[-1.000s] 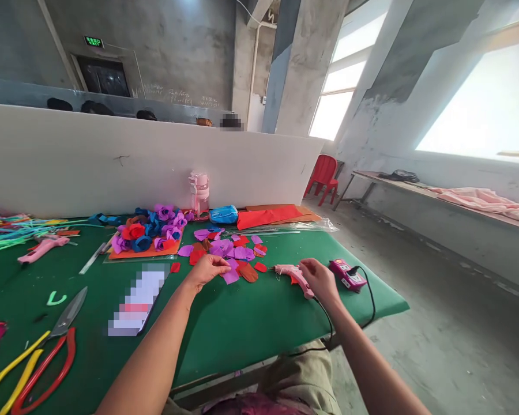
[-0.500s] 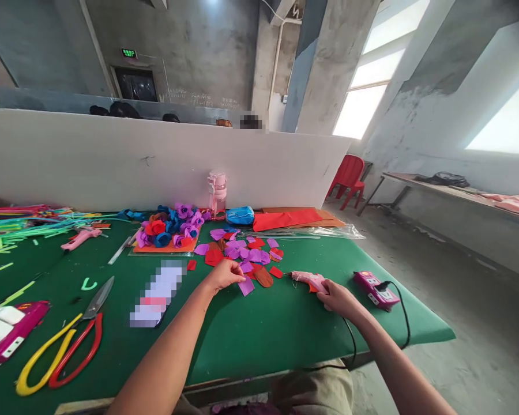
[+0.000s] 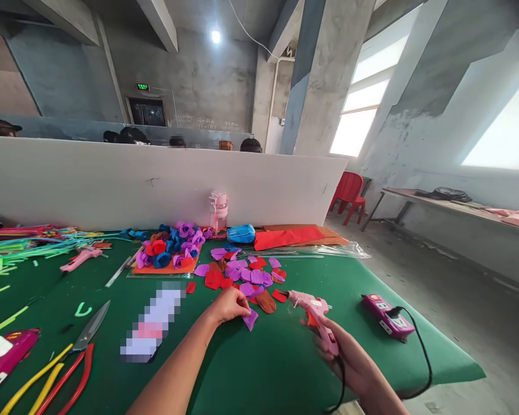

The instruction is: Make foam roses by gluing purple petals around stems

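Observation:
My left hand (image 3: pixel 230 306) pinches a small purple piece (image 3: pixel 250 319) by its edge, just in front of a loose pile of cut petals (image 3: pixel 242 273) in purple, red and brown. To the right, my right hand (image 3: pixel 335 340) is wrapped round the handle of a pink glue gun (image 3: pixel 313 311). The gun's nozzle points left, close to a small red piece (image 3: pixel 279 295). A black cord runs down from its handle. Behind the petals, finished purple, blue and red flowers (image 3: pixel 168 245) are heaped on an orange sheet.
Scissors (image 3: pixel 84 340), a blurred-out phone (image 3: pixel 153 325) and another pink glue gun (image 3: pixel 81 259) lie at the left. A magenta power strip (image 3: pixel 388 317) sits at the right. A pink bottle (image 3: pixel 218 213) and blue pouch (image 3: pixel 241 234) stand before a white partition (image 3: pixel 155 184).
The glue gun has been raised and turned, and my right hand now grips its handle. My left hand still pinches the purple piece, now tilted differently. The camera view has shifted upward.

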